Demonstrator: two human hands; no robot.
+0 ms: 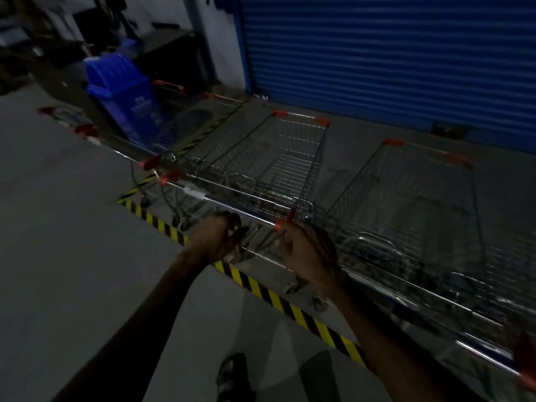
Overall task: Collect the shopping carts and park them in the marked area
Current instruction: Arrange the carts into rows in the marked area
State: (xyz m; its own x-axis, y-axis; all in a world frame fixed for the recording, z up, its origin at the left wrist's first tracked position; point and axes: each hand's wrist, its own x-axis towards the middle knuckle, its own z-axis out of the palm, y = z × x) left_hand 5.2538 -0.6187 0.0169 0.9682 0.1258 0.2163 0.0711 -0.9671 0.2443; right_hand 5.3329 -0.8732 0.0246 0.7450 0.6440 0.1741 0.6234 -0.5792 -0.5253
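Several wire shopping carts with orange corner caps stand side by side behind a yellow-and-black striped floor tape [290, 310]. The middle cart [293, 161] has its chrome handle [226, 206] right in front of me. My left hand [216, 240] hovers just under that handle, fingers loosely curled and holding nothing. My right hand [309, 252] is at the handle's orange right end cap [279, 225]; in the dim, blurred frame its grip is unclear. Another cart [420, 204] stands to the right, and further carts [185, 146] stand to the left.
A blue swing-lid bin [124, 94] stands behind the left carts. A blue roller shutter [377, 53] closes off the back. The handle of one more cart [481, 353] crosses the lower right. My sandalled foot [232, 375] is on grey concrete floor outside the tape.
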